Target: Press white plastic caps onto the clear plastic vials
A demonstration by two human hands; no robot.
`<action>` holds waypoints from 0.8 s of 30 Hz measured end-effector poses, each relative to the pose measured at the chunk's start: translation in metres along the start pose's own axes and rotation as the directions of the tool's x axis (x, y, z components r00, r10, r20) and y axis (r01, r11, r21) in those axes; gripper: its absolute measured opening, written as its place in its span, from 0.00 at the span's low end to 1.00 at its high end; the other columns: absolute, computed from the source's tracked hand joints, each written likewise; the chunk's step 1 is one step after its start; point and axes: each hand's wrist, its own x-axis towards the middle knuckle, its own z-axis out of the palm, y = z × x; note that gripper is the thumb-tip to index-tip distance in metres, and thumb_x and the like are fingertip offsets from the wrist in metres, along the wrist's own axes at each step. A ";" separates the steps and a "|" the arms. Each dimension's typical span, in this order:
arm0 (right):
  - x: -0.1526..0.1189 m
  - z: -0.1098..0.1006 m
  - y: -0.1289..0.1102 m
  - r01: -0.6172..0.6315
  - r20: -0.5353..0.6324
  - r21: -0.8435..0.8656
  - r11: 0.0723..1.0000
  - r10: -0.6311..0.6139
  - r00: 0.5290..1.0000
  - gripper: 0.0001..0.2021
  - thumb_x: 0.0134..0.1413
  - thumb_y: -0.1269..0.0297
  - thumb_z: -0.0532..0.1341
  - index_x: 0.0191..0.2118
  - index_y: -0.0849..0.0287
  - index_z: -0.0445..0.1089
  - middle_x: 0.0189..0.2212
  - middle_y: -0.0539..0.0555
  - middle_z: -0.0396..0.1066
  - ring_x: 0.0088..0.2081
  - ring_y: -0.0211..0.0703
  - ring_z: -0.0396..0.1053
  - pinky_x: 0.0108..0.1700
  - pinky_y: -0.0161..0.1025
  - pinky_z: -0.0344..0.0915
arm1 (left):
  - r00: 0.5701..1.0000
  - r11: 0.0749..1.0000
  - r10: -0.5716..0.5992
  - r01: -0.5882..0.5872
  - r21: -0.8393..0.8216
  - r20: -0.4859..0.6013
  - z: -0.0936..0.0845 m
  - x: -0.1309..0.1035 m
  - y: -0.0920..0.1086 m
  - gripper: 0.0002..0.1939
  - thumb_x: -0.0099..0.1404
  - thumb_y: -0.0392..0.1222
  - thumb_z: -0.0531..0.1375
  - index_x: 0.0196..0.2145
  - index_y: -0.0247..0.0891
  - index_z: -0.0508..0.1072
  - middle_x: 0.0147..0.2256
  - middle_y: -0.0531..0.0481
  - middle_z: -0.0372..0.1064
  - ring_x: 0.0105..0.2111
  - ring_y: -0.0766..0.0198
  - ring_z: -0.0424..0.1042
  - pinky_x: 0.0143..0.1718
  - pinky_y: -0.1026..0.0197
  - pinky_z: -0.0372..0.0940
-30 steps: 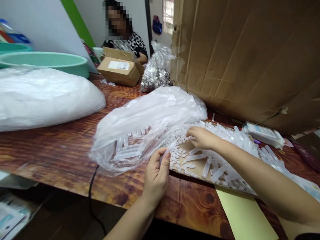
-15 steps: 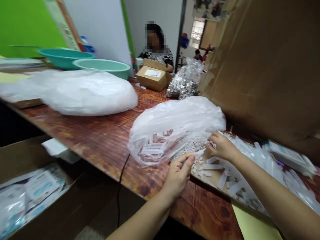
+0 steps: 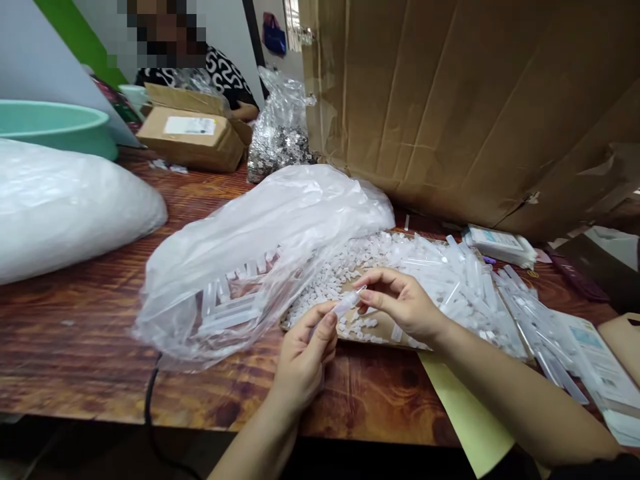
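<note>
Pinched between the thumb and fingers of my left hand is a small translucent plastic tube with a narrow tip, pointing up and right. My right hand closes its thumb and forefinger at that tip; a small clear piece seems to be between them, too small to name. Beneath both hands lies a shallow cardboard tray. Many small white plastic pieces fill its left side, and longer translucent tubes are heaped on its right. A clear plastic bag with more tubes inside sits left of the tray.
A large cardboard sheet stands behind the tray. A full white bag, a green basin, an opened carton and a bag of metallic bits are farther back. Another person sits beyond. Yellow paper overhangs the front edge.
My view has swung right and closer to the table. My right hand has moved from over the small pieces to the tip of the tube in my left hand.
</note>
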 end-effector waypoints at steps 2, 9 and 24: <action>-0.002 0.001 0.000 -0.004 0.039 -0.029 1.000 0.005 0.999 0.16 0.57 0.50 0.68 0.42 0.57 0.71 0.31 0.49 0.73 0.33 0.38 0.74 0.40 0.40 0.74 | 0.999 1.000 0.011 -0.011 0.028 0.030 -0.004 -0.001 -0.003 0.27 0.59 0.64 0.67 0.39 0.37 0.68 0.20 0.64 0.46 0.18 0.75 0.43 0.18 0.71 0.40; -0.010 -0.007 -0.010 0.384 0.282 -0.585 0.714 -0.265 0.922 0.09 0.67 0.61 0.59 0.35 0.59 0.71 0.31 0.53 0.71 0.34 0.39 0.69 0.39 0.38 0.67 | 0.996 0.995 0.077 -0.080 0.065 0.051 -0.011 -0.006 -0.017 0.20 0.65 0.56 0.65 0.37 0.40 0.63 0.20 0.63 0.52 0.19 0.74 0.47 0.21 0.70 0.45; -0.028 -0.005 -0.021 0.161 0.183 -0.702 0.694 -0.043 0.982 0.13 0.67 0.54 0.57 0.40 0.59 0.68 0.28 0.50 0.68 0.27 0.37 0.64 0.30 0.35 0.62 | 0.989 0.995 -0.041 0.054 -0.088 0.142 -0.003 -0.007 -0.008 0.25 0.61 0.60 0.68 0.34 0.41 0.58 0.19 0.65 0.50 0.18 0.76 0.42 0.19 0.72 0.41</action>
